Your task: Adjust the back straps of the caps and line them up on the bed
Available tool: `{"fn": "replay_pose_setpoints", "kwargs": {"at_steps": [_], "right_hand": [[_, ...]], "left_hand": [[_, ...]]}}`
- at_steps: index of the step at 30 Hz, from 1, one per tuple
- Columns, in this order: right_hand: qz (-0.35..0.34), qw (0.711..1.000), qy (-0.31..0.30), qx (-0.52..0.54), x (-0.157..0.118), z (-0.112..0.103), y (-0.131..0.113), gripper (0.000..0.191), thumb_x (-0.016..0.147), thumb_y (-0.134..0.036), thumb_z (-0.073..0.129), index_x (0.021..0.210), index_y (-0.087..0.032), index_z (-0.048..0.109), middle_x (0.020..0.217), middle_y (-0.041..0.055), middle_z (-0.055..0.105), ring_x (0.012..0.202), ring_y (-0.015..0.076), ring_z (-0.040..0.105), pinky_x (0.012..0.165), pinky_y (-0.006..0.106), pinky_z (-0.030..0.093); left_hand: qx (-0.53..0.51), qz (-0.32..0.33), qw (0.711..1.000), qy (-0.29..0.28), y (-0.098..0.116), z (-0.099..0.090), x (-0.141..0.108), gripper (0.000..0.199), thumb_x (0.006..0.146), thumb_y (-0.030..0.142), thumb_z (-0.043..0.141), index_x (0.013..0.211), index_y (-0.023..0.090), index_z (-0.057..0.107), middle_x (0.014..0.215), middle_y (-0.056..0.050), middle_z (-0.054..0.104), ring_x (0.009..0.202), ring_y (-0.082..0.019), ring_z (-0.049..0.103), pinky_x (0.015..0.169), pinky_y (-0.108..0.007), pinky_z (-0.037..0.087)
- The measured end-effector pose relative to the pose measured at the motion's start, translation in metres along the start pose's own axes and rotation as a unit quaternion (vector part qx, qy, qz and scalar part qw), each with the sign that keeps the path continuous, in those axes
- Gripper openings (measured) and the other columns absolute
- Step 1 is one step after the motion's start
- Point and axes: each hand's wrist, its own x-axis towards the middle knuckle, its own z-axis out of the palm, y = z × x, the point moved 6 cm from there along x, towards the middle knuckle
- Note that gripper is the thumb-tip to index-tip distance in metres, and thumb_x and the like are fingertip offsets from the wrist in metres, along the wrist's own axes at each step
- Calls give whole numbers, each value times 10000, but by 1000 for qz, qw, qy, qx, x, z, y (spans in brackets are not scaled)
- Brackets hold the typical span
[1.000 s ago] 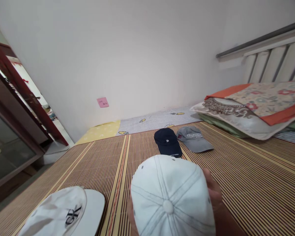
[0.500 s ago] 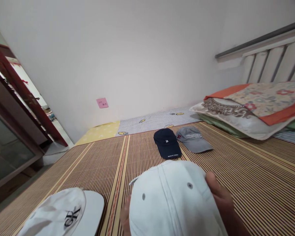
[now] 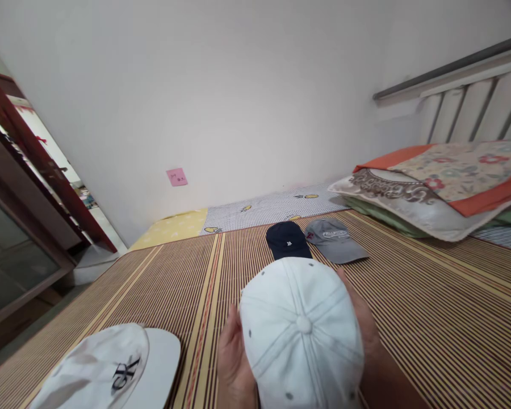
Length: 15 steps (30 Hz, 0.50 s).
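Observation:
A pale white-blue cap [image 3: 302, 335] is held at the bottom centre, its crown and top button facing me. My left hand [image 3: 235, 358] grips its left side, and my right hand [image 3: 364, 318] grips its right side; the fingers are partly hidden by the cap. At the lower left, a white cap with black letters [image 3: 97, 369] lies on the striped mat [image 3: 153, 289]. Beyond the held cap lie a navy cap [image 3: 287, 238], its brim now covered, and a grey cap [image 3: 336, 240], side by side.
Pillows with an orange-edged floral cover [image 3: 460, 170] lie at the right, by a white slatted headboard [image 3: 472, 108]. A pink note [image 3: 177, 176] sticks to the wall behind the mat. A glass-fronted cabinet [image 3: 17, 255] and a red door frame stand at the left.
Both hands have moved the held cap up and forward and tilted it, so its top button shows. It now overlaps the navy cap's brim in view. More of both hands is visible.

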Motion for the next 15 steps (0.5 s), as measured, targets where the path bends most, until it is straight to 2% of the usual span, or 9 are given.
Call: {"fn": "replay_pose_setpoints", "kwargs": {"at_steps": [3, 5, 8, 10, 12, 15], "right_hand": [[30, 999, -14, 1, 8, -7, 7, 574, 798, -659, 706, 1140, -203, 779, 1200, 132, 789, 1353, 353, 591, 1199, 525, 377], [24, 1000, -7, -6, 14, -17, 10, 567, 822, -659, 680, 1160, -212, 767, 1222, 128, 781, 1357, 343, 588, 1189, 515, 393], [-18, 999, 39, -29, 25, -41, 12, 533, 817, -640, 705, 1143, -223, 767, 1216, 118, 784, 1346, 337, 600, 1164, 493, 430], [-31, 994, 89, -54, 31, -60, 16, 461, 794, -569, 765, 1096, -221, 776, 1142, 104, 809, 1305, 338, 634, 1144, 491, 457], [-22, 988, 129, -75, 36, -78, 21, 371, 773, -478, 805, 1035, -216, 787, 1052, 89, 830, 1248, 338, 674, 1126, 492, 480], [-1, 985, 146, -88, 41, -95, 28, 305, 779, -409, 801, 987, -186, 796, 1001, 98, 836, 1190, 344, 707, 1107, 499, 501]], "left_hand": [[-12, 18, 1000, 11, 5, 0, 4, 529, 984, 570, 449, 1390, 291, 642, 1560, -42, 558, 1567, -278, 275, 1288, -428, 169], [-17, 26, 999, 18, 9, 0, 4, 505, 1004, 525, 438, 1403, 281, 630, 1544, -48, 575, 1557, -261, 303, 1290, -426, 161], [-28, 43, 998, 47, 19, -7, 1, 478, 1021, 476, 453, 1406, 250, 625, 1487, -78, 628, 1531, -245, 363, 1286, -428, 188], [-45, 51, 994, 82, 24, -16, -1, 462, 1024, 451, 473, 1401, 231, 625, 1438, -101, 667, 1504, -252, 415, 1275, -443, 237], [-65, 44, 991, 112, 26, -23, -1, 456, 1021, 437, 495, 1400, 217, 621, 1391, -116, 699, 1474, -269, 461, 1259, -464, 284], [-86, 18, 988, 126, 23, -25, 1, 467, 1024, 428, 497, 1414, 196, 604, 1337, -133, 730, 1440, -286, 505, 1241, -478, 324]]}}
